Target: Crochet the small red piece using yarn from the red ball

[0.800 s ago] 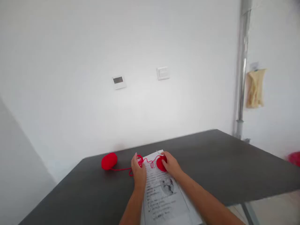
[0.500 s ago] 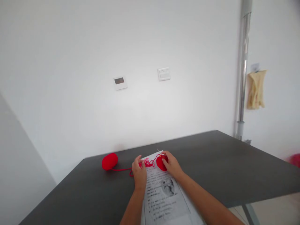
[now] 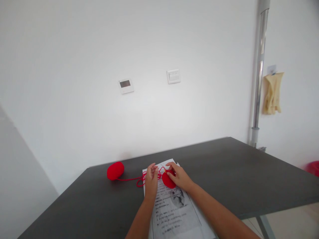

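My right hand grips a flat, round red crocheted piece over the upper part of a printed paper sheet. A small yellow spot shows at the piece's upper edge, too small to name. To its left, my left hand is raised on edge with fingers loosely curved and apart. Loose loops of red yarn lie around and behind that hand. From them a strand runs left to a red yarn ball on the dark tabletop.
The dark grey table stands against a white wall. A thermostat panel and a light switch are on the wall. At right are a metal pole, a hanging yellow cloth and a red object.
My right hand has brought the red piece slightly left and nearer to me. The thin metal tool seen above it earlier no longer shows. My left hand has turned more on edge.
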Demonstrator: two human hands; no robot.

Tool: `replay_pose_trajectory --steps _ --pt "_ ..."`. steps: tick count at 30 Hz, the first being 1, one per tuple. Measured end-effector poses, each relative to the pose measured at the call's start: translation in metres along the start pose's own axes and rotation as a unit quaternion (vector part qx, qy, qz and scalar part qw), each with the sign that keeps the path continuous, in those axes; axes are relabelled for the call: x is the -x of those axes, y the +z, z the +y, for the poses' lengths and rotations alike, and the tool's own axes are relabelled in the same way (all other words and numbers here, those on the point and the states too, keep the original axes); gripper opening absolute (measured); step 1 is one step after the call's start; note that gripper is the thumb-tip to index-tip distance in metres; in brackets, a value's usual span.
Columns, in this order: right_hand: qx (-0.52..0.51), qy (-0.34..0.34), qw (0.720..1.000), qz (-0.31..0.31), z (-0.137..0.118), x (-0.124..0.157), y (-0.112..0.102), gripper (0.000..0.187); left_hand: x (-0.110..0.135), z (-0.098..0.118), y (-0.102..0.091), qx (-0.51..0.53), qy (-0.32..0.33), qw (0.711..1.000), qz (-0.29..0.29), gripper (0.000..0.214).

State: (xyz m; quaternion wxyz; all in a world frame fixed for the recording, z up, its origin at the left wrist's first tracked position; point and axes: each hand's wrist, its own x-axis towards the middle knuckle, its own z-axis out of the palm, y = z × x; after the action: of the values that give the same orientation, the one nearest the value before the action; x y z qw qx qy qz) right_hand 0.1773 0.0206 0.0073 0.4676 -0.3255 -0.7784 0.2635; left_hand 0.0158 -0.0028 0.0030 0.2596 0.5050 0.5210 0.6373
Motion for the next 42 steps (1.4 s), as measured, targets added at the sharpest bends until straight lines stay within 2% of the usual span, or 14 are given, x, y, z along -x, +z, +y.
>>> replay_pose_trajectory --steps 6,10,13,15,21,24,26,29,36,39,42 --pt "-0.015 -0.010 1.000 -0.006 -0.005 -0.002 0.001 0.032 -0.015 0.011 0.015 0.142 -0.081 0.987 -0.002 0.040" --pt "-0.024 -0.016 1.000 -0.004 -0.005 -0.001 0.001 0.034 -0.020 0.015 0.027 0.166 -0.098 0.981 -0.019 0.043" --pt "-0.023 -0.008 1.000 0.001 -0.005 -0.001 0.000 0.033 -0.017 0.010 0.033 0.184 -0.159 0.970 -0.017 0.044" --pt "-0.017 -0.001 1.000 0.002 -0.004 0.000 0.000 0.033 -0.015 0.007 0.034 0.213 -0.205 0.955 -0.005 0.042" --pt "0.013 0.036 0.999 0.005 0.002 0.000 0.001 0.033 -0.012 0.018 0.019 0.347 -0.252 0.903 0.024 0.027" --pt "0.019 0.043 0.999 -0.008 0.007 0.000 0.004 0.034 -0.012 0.027 0.008 0.418 -0.263 0.868 -0.044 0.024" --pt "0.022 0.042 0.999 -0.013 0.009 0.000 0.005 0.033 -0.011 0.031 0.003 0.435 -0.250 0.859 -0.103 0.030" --pt "0.025 0.039 0.999 -0.015 0.011 0.000 0.006 0.033 -0.012 0.031 -0.001 0.410 -0.208 0.878 -0.132 0.037" --pt "0.024 0.048 0.999 -0.011 0.008 0.000 0.003 0.030 -0.019 0.015 0.004 0.380 -0.141 0.914 -0.013 0.035" --pt "0.019 0.044 0.999 0.002 0.007 0.000 0.002 0.030 -0.017 0.012 0.011 0.306 -0.104 0.946 0.000 0.037" --pt "0.015 0.035 0.999 0.030 0.006 0.000 0.000 0.029 -0.011 0.013 0.017 0.189 -0.049 0.981 -0.016 0.038"
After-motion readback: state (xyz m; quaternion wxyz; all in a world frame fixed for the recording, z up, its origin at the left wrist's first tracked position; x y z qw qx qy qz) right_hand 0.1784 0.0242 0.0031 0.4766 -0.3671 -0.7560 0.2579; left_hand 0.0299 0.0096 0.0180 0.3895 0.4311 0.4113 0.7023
